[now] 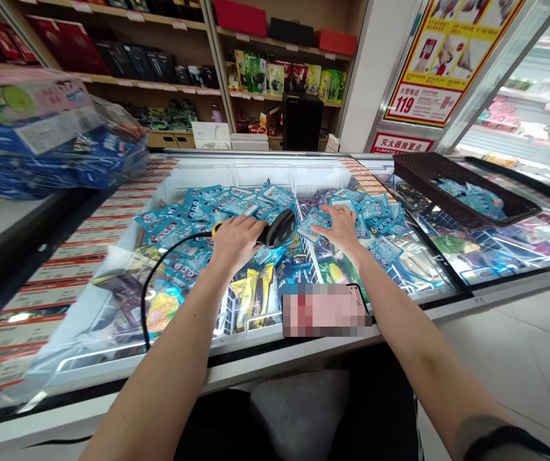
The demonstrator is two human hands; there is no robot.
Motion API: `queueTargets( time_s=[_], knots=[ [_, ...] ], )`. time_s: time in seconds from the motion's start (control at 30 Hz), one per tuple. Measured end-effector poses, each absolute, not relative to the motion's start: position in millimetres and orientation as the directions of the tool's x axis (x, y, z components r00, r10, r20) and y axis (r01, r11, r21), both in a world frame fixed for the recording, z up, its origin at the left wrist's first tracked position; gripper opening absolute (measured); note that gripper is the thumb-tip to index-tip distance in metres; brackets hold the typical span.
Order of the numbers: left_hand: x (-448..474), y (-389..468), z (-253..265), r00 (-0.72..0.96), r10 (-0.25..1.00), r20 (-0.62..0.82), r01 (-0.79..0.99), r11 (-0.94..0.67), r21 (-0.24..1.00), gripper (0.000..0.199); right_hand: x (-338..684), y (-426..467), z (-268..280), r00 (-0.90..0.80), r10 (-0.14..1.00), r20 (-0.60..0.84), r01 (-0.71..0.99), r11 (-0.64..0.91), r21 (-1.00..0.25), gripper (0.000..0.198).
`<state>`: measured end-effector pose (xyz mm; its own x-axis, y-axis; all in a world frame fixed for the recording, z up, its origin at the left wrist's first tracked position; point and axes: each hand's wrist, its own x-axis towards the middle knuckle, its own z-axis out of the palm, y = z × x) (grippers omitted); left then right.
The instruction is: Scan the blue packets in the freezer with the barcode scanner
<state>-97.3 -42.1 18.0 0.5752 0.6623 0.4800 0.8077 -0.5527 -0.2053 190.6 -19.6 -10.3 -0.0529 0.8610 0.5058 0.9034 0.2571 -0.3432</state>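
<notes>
My left hand (237, 242) is wrapped round the handle of a black barcode scanner (280, 229) with a bit of yellow on it; its head points right and a black cord runs off to the left. To the right, my right hand (342, 229) lies with fingers spread over blue packets, thumb and fingertips touching one blue packet (314, 223). A big heap of these packets (183, 234) lies on the glass lid left of the scanner. A smaller pile (378, 214) lies around and beyond my right hand.
A phone (326, 311), its screen blurred out, lies at the freezer's (255, 353) front edge. A brown basket (505, 221) with blue packets stands at right. Plastic-wrapped packages (48, 137) sit at left. Stocked shelves (169, 80) stand behind.
</notes>
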Motion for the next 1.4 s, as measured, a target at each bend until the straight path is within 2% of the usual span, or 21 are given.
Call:
queueTargets(
  time_s=[0.07, 0.2, 0.3, 0.43, 0.57, 0.73, 1.1, 1.4],
  knots=[
    [-97.5, -42.2, 18.3, 0.577, 0.660, 0.481, 0.807, -0.553, -0.208, 0.030, 191.8, -17.2, -10.7, -0.013, 0.852, 0.523, 0.851, 0.284, -0.442, 0.059],
    [-97.4, -43.0, 19.8, 0.579, 0.657, 0.482, 0.804, -0.559, -0.204, 0.030, 195.0, -14.2, -10.1, 0.087, 0.841, 0.535, 0.704, 0.328, -0.630, 0.044],
    [-96.3, -43.8, 20.8, 0.578, 0.657, 0.483, 0.801, -0.570, -0.184, 0.030, 196.6, -13.6, -9.3, 0.153, 0.840, 0.520, 0.619, 0.329, -0.713, 0.037],
    [-95.0, -44.3, 21.1, 0.584, 0.648, 0.488, 0.793, -0.583, -0.175, 0.030, 197.6, -11.1, -11.7, 0.227, 0.842, 0.490, 0.537, 0.312, -0.784, 0.039],
    [-94.4, -45.0, 21.8, 0.594, 0.640, 0.487, 0.783, -0.599, -0.168, 0.031, 197.7, -7.0, -17.1, 0.283, 0.846, 0.452, 0.526, 0.258, -0.811, 0.044],
    [-92.8, -46.7, 23.5, 0.594, 0.649, 0.475, 0.780, -0.610, -0.141, 0.032, 197.9, -5.8, -19.2, 0.247, 0.864, 0.439, 0.537, 0.255, -0.804, 0.050],
    [-92.0, -45.6, 22.3, 0.616, 0.638, 0.461, 0.763, -0.628, -0.151, 0.032, 198.8, -8.3, -19.7, 0.158, 0.856, 0.493, 0.643, 0.290, -0.709, 0.046],
    [-91.2, -47.2, 24.3, 0.617, 0.648, 0.447, 0.764, -0.630, -0.141, 0.035, 198.0, -7.3, -20.5, 0.153, 0.860, 0.487, 0.600, 0.311, -0.737, 0.044]
  ],
)
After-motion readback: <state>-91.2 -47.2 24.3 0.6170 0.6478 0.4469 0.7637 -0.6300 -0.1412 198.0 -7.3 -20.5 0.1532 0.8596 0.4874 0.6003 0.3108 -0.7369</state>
